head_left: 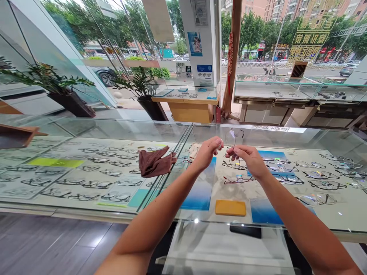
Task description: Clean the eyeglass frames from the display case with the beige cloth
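Note:
In the head view my right hand (249,158) pinches a thin-rimmed pair of eyeglasses (233,133) above the glass counter, with a lens and a dark temple tip sticking up. To the left, my left hand (210,152) is closed, its fingers curled round something small and whitish that I cannot make out. The two hands are a little apart, at about the same height. Just beyond my left wrist there is a crumpled beige cloth (194,150). A brown cloth (156,162) lies bunched on the countertop further left.
Rows of eyeglasses (106,164) fill the glass showcase (126,128) below. On the right are a yellow case (230,208) and blue sheets (200,191). An open white drawer (229,248) juts out at the front. Potted plants (64,91) stand beyond the counter.

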A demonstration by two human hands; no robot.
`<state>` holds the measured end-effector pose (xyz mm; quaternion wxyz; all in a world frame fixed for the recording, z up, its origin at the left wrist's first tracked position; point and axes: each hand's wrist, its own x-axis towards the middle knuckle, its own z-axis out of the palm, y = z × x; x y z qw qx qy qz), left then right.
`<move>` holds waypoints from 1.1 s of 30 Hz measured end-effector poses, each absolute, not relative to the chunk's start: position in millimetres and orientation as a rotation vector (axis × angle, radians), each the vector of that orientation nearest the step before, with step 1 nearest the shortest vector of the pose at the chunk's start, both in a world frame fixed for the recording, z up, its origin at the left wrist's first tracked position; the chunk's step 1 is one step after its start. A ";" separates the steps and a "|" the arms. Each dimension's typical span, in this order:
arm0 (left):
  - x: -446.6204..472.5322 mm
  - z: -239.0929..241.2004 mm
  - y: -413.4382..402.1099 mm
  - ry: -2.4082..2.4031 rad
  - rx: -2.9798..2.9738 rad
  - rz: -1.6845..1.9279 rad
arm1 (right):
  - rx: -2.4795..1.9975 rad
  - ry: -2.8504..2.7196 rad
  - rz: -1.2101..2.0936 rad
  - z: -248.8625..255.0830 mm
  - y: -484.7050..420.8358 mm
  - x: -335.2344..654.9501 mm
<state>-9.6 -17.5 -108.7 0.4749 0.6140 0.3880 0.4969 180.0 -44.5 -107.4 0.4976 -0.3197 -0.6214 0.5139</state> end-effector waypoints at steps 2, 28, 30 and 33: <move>-9.5 -110.2 -16.9 1.003 1.592 1.218 | -0.772 -1.520 1.241 -107.3 -45.4 180.1; -32.8 -119.6 3.8 1.072 1.848 1.319 | -0.831 -1.301 1.184 -110.8 -40.3 183.2; -57.2 -124.8 28.8 1.290 1.724 1.514 | -0.841 -1.280 1.190 -109.5 -39.3 185.0; -98.6 -136.3 61.9 1.622 1.561 1.626 | -0.858 -1.284 1.181 -109.1 -37.9 186.7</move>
